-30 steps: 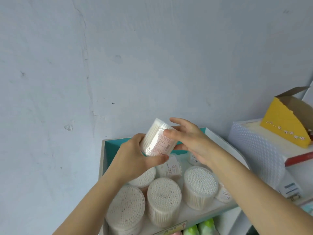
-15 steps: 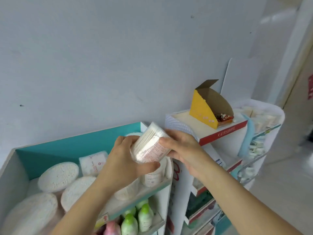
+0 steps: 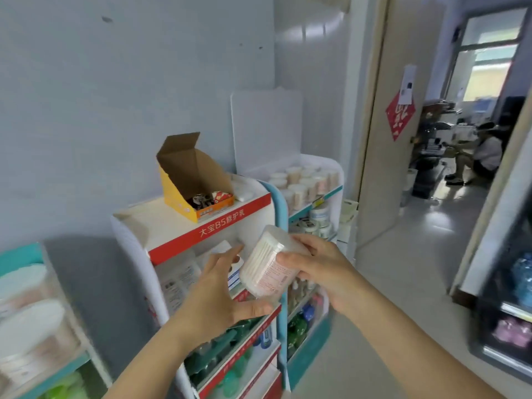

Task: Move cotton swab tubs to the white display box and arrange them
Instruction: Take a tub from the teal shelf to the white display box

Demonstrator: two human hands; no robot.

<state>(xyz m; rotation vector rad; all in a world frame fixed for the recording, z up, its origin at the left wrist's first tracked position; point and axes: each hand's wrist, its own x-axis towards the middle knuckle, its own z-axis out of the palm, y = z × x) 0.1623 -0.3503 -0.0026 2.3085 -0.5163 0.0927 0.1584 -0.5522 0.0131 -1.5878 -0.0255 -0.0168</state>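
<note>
While a person stands facing a row of shop displays, a red-trimmed shelf unit (image 3: 201, 226) fills the middle of the view. Just right of that unit stands the white display box (image 3: 266, 125), with a tall blank back panel and a top tray already holding rows of round tubs (image 3: 302, 180). Left of the unit is a teal display box (image 3: 20, 254), its contents too blurred to describe. On top of the unit sits an open yellow carton (image 3: 187, 182). In front of the unit's upper shelf, in mid-air and tilted, is one clear cotton swab tub (image 3: 267, 269) packed with white swabs.

The white box's tray looks nearly full, so pushing another tub in could knock its neighbours over. The smooth, slanted tub could also slip if one hand lets go early.

Both hands are clamped on the tub. The left hand (image 3: 216, 298) cups its lower end, thumb underneath and fingers spread up the far side. The right hand (image 3: 325, 272) wraps the upper end, thumb across the front and fingers curled behind.
</note>
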